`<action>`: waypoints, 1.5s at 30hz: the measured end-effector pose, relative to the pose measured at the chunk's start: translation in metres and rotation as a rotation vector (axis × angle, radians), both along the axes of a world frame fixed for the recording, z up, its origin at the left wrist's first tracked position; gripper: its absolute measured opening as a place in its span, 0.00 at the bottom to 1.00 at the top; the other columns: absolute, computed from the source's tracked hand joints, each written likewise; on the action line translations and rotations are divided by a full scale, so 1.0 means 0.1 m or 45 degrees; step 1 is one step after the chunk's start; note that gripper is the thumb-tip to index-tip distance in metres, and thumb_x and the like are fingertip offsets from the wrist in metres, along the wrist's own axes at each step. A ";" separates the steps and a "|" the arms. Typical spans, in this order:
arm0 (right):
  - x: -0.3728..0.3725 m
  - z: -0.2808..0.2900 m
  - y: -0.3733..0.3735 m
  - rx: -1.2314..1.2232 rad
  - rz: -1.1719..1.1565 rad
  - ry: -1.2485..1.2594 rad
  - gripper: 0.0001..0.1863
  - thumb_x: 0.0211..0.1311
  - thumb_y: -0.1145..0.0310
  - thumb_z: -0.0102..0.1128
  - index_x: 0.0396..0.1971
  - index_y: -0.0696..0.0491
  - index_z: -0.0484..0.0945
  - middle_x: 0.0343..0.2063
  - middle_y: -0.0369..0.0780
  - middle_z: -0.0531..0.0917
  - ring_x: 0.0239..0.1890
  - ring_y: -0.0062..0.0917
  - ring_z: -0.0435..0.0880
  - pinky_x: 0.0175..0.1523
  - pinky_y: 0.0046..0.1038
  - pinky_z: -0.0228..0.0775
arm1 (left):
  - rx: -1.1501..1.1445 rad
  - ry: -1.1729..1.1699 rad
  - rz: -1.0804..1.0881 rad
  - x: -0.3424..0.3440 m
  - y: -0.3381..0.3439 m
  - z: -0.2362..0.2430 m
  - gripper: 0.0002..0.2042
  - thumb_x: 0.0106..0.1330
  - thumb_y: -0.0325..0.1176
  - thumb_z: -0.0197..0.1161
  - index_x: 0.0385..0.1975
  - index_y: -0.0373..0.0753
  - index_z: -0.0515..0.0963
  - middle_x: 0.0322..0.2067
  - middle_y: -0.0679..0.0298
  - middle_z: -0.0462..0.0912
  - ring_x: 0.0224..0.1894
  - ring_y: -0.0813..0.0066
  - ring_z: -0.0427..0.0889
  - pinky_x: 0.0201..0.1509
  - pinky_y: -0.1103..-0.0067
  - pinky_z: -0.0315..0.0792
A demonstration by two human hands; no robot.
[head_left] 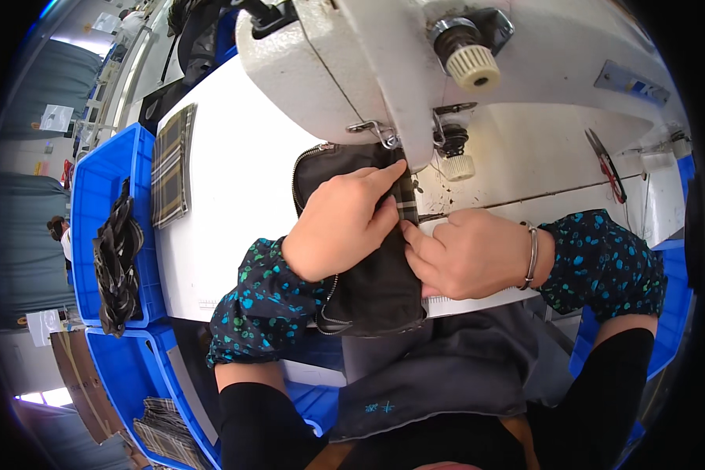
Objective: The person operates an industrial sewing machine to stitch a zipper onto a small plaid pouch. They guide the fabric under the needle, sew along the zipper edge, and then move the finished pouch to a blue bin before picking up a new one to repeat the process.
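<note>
A black zippered fabric piece (368, 290) with a plaid strip (406, 196) along its right edge lies under the white sewing machine's needle area (399, 149). My left hand (341, 215) presses on the piece, index fingertip at the edge close beside the presser area, other fingers curled in. My right hand (466, 251), with a metal bangle at the wrist, grips that same right edge lower down, thumb and fingers bent against it. Both hands wear patterned sleeve covers up the forearms.
Red-handled scissors (612, 176) lie at the right. A folded plaid stack (172, 164) sits on the table's left. Blue bins (102, 294) hold dark pieces (117, 258) and plaid pieces (164, 431). Another blue bin (666, 329) stands at right. A person (64, 235) is in the far left background.
</note>
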State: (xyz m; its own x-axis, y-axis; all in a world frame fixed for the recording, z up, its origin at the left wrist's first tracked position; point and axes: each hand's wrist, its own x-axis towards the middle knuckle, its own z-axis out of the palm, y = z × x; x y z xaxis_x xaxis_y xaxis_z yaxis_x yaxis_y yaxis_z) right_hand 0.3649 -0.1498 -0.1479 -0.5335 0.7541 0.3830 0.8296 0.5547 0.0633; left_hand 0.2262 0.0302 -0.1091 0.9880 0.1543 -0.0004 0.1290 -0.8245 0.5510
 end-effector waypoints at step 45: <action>-0.06 -0.13 -0.02 0.093 -0.473 0.070 0.18 0.51 0.66 0.64 0.42 0.57 0.85 0.47 0.44 0.87 0.23 0.21 0.81 0.27 0.26 0.73 | 0.569 -0.294 -0.005 -0.10 -0.06 -0.16 0.17 0.63 0.31 0.69 0.52 0.43 0.85 0.52 0.65 0.84 0.48 0.61 0.83 0.53 0.66 0.75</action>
